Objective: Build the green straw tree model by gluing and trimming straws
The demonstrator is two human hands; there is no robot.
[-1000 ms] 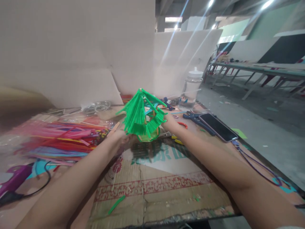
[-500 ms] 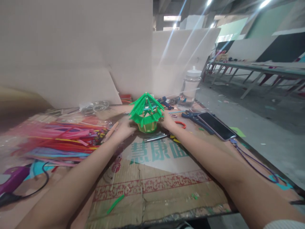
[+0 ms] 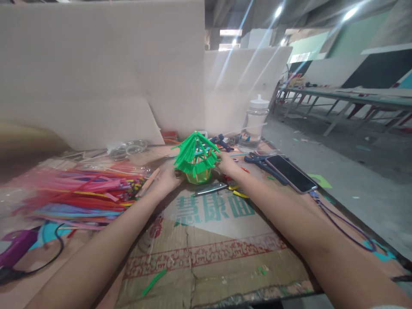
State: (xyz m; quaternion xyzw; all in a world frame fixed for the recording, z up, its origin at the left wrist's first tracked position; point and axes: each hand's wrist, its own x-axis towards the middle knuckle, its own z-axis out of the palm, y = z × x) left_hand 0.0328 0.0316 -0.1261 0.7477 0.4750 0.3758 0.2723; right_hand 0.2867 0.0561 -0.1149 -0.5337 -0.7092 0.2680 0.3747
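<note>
A small green model pavilion (image 3: 196, 156) stands at the far part of the cardboard, with a pointed roof of green strips, a lower green fringe, thin posts and a green base. At its left side is my left hand (image 3: 170, 175), its fingers curled against the model and partly hidden. My right hand (image 3: 224, 165) grips the opposite side, some fingertips out of sight behind the roof edge. Just in front of the model lies a shiny metal tool (image 3: 210, 189). Yellow pieces (image 3: 240, 194) rest by my right forearm.
Bundles of coloured pipe cleaners (image 3: 93, 184) and a purple glue gun (image 3: 21, 249) lie left. On the right are blue-handled pliers (image 3: 257, 159), a phone (image 3: 291, 172) with a cable, and a water bottle (image 3: 255, 122). White boards (image 3: 103, 64) stand behind. A green strip (image 3: 154, 282) lies near the front.
The whole view has shifted slightly, so everything appears a little lower. Both hands stay at the model's sides. My right forearm now covers more of the red-orange handle beside it.
</note>
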